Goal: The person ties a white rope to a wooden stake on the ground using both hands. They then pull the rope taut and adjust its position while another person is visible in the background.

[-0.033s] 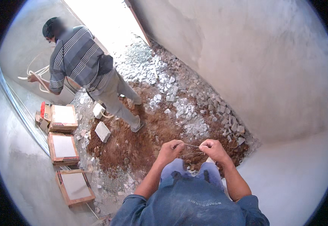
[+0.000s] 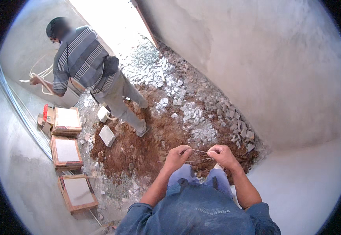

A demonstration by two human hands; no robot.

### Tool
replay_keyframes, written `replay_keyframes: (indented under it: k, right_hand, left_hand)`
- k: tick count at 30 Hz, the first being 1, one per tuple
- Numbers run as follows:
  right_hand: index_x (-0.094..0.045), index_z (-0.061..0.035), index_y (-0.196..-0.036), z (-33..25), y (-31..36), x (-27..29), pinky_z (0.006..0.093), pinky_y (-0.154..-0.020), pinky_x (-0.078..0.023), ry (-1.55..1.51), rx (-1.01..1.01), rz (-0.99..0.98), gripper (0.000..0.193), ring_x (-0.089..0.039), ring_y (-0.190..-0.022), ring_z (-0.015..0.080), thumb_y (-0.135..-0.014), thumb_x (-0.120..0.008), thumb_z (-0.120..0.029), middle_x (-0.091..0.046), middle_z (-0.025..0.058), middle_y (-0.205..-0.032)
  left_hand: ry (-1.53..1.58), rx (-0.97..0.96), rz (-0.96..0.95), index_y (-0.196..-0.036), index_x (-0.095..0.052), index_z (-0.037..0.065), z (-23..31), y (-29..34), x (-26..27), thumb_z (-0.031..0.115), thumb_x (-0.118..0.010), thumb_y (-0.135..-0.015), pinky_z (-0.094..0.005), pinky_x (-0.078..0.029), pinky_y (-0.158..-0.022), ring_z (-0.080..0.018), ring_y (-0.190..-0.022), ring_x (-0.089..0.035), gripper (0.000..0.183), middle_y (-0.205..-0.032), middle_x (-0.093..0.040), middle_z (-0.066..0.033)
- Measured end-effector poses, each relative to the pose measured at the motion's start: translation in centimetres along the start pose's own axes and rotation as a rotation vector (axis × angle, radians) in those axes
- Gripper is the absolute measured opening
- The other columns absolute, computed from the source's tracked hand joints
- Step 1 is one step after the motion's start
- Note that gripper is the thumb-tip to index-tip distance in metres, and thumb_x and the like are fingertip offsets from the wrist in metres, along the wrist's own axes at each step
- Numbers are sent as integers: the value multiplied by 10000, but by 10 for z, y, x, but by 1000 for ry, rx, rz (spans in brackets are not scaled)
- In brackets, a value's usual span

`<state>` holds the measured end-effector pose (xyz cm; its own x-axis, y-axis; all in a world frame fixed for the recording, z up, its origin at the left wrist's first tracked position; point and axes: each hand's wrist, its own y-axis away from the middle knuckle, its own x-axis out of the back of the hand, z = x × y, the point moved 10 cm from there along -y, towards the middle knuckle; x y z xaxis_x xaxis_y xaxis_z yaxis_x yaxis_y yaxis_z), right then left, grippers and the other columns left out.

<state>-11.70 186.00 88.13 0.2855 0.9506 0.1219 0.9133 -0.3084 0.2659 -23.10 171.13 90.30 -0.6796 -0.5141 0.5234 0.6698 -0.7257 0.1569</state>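
1. A thin pale string (image 2: 199, 150) runs taut between the two hands at about 6 o'clock in the view, above the brown dirt (image 2: 139, 145).
2. The left hand (image 2: 177, 156) is closed, its fingers pinching one end of the string.
3. The right hand (image 2: 222, 155) is likewise closed, pinching the other end.
4. At 9 o'clock, three flat boxes (image 2: 66, 150) lie in a row along the wall.
5. Grey rubble (image 2: 202, 105) spreads past the dirt toward 12 o'clock.
6. At 11 o'clock, another person (image 2: 86, 66) in a striped shirt holds pale looped tubing (image 2: 41, 74).
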Motion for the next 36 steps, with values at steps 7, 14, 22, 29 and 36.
replay_keyframes:
  k: [7,14,22,29,36]
  right_hand:
    - [-666,-7,-840,12,0,32,245,-647,-444,-37,-26,-64,194,-534,-715,62,-834,-658,-200,-608,-17,-742]
    - [-679,-12,-866,16,-5,43,278,-640,-474,1,-24,15,212,-578,-719,91,-825,-656,-219,-643,16,-775]
    - [-658,-15,-846,21,-27,46,230,-600,-438,-128,-164,75,169,-541,-663,60,-852,-641,-182,-600,-16,-723]
    - [-648,-25,-845,31,-67,44,215,-558,-396,-232,-195,263,126,-473,-620,39,-854,-636,-150,-569,-45,-705]
    - [-641,-28,-824,4,-118,9,231,-559,-406,-68,-130,214,170,-484,-621,45,-848,-643,-196,-572,-33,-697]
  left_hand:
    - [-51,32,152,-972,-655,21,21,0,-19,224,-588,-890,-323,-490,-754,-252,-843,-648,229,-910,-664,-133]
    - [-45,3,175,-983,-659,11,27,-22,-25,213,-600,-886,-332,-491,-766,-224,-859,-649,232,-929,-673,-134]
    - [52,-26,103,-1003,-648,15,5,-59,-20,181,-627,-872,-318,-483,-798,-207,-886,-629,213,-968,-654,-118]
    - [474,-640,-697,-1047,-643,74,132,-1,53,314,-715,-803,-428,-401,-950,-310,-1173,-488,350,-1250,-528,-139]
    - [381,-1132,-832,-923,-600,64,202,50,115,248,-638,-860,-431,-377,-941,-281,-1059,-538,198,-1098,-579,-119]
